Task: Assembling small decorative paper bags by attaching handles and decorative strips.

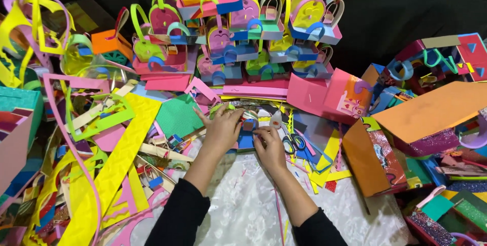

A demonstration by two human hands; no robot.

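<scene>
Blue foam piece sits at the centre of my head view, on the far edge of the white lace-patterned cloth, with both hands bent over it. Just behind it I see a small white and blue paper part and a crumpled shiny strip.

Beyond that, stacked against the dark backdrop, stands a heap of small foam baskets in pink, purple, blue, yellow and green, each with an arched handle. Right of the heap a pink box with a decorated side lies tipped over. Nearer on the right, an orange box with a glittery patterned face stands open, and a flat orange sheet rests above it. Left of the hands lie a green textured sheet and a long yellow embossed strip among loose offcuts. Blue-handled scissors lie just right of the hands.

My left hand is spread palm down, fingers loosely splayed and pressing on the pieces at the blue foam's left side. My right hand is curled, its fingertips pinched on the near edge of the blue foam piece. Both forearms come up from the bottom edge in black sleeves, angled inward so the hands almost meet.
</scene>
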